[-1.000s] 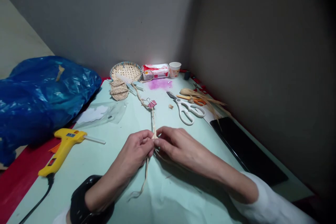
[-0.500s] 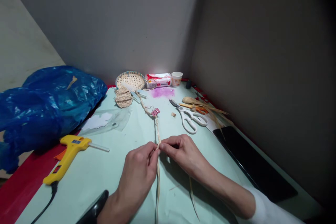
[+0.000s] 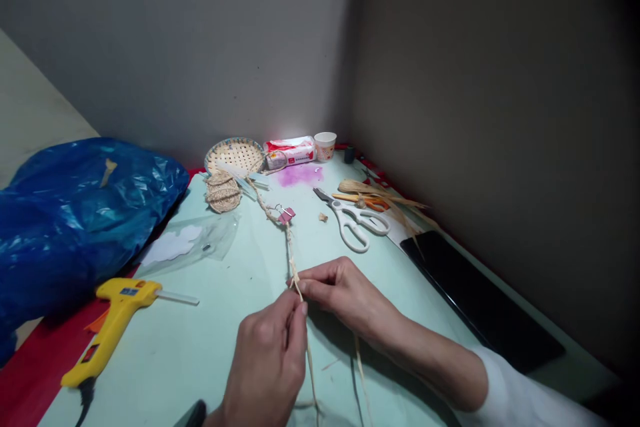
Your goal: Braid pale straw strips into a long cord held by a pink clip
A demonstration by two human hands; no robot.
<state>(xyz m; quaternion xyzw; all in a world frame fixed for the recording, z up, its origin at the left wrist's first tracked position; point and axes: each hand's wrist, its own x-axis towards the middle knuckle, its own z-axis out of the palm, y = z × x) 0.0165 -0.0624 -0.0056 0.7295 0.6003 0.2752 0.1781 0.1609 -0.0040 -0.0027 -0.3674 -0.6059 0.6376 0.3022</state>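
Note:
A thin braid of pale straw [image 3: 291, 247] runs down the middle of the table towards me, with a pink binder clip [image 3: 287, 215] gripping it higher up. My left hand [image 3: 270, 347] is closed, thumb against forefinger, on straw strands just below the braid's lower end. Beside that end my right hand [image 3: 345, 297] pinches another strand between thumb and forefinger. Loose strand ends [image 3: 313, 373] hang below both hands. The strands inside my fingers are partly hidden.
Right of the braid lie white scissors [image 3: 354, 227], an orange-handled tool [image 3: 375, 203], straw bundles [image 3: 363, 187] and a black panel [image 3: 480, 300]. Leftwards are a yellow glue gun [image 3: 113, 323] and a blue plastic bag [image 3: 95, 213]. A woven basket [image 3: 235, 155] and paper cup [image 3: 325, 147] stand behind.
My left hand has come down towards me, away from the right fingertips, drawing its strands out. My right hand keeps pinching near the braid's end. The whole view has shifted slightly.

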